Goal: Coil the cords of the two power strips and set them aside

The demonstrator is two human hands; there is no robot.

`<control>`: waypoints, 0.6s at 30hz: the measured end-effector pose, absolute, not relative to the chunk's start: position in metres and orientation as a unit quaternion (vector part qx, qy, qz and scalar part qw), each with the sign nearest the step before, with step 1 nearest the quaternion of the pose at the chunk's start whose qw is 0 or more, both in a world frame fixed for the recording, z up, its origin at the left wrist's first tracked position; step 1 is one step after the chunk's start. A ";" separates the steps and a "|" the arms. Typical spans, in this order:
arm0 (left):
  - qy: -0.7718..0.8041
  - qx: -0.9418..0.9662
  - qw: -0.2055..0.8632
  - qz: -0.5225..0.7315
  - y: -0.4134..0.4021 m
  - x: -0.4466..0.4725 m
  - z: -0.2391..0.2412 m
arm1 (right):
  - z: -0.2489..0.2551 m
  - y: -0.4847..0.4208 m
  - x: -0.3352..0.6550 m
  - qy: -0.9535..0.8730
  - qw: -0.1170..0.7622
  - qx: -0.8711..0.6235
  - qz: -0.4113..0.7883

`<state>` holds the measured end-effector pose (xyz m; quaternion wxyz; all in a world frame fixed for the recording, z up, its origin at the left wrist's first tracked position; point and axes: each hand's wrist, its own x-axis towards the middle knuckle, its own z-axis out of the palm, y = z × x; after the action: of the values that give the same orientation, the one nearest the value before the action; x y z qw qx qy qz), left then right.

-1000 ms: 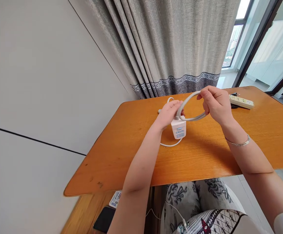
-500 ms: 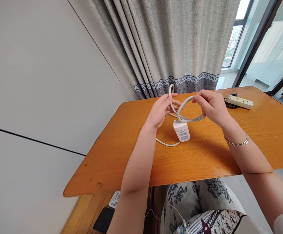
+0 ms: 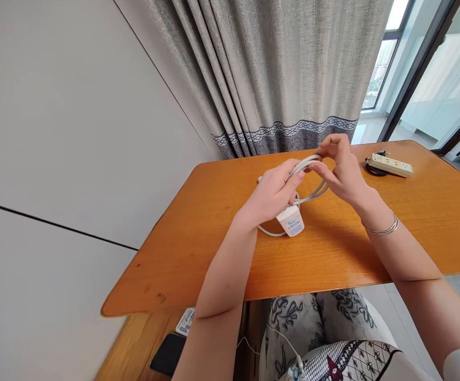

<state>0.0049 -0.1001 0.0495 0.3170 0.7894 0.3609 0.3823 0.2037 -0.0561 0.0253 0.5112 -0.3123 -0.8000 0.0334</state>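
A white power cord is looped into a coil above the wooden table, held between both hands. My left hand is closed on the left side of the coil, thumb on top. At the coil's upper right, my right hand pinches the cord between thumb and fingers. Below the left hand is a white power strip, its near end showing sockets or switches and the rest hidden behind the hand. Part of the cord lies on the table left of the strip, and a small white end shows beyond the left hand.
On the wooden table, a second, cream power strip lies at the far right with its black cord. A grey curtain hangs behind the table. A dark phone-like object rests lower left, below the tabletop.
My left hand has moved right and closed over the coil, bringing the loose loop in with the others. The right hand has risen slightly, and the white power strip has shifted a little left and down.
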 end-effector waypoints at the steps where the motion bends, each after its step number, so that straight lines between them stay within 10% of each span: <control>1: 0.365 0.787 0.306 0.392 -0.098 0.006 0.048 | 0.027 -0.057 0.204 -0.805 0.497 -0.319 0.048; 18: 0.454 0.610 0.538 0.365 -0.033 0.004 0.006 | 0.054 -0.086 0.205 -0.728 0.529 -0.320 0.298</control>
<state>0.0036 -0.0326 0.0057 0.5378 0.6098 0.4535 0.3649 0.2055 -0.0865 0.0542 0.5289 -0.3196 -0.7277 0.2977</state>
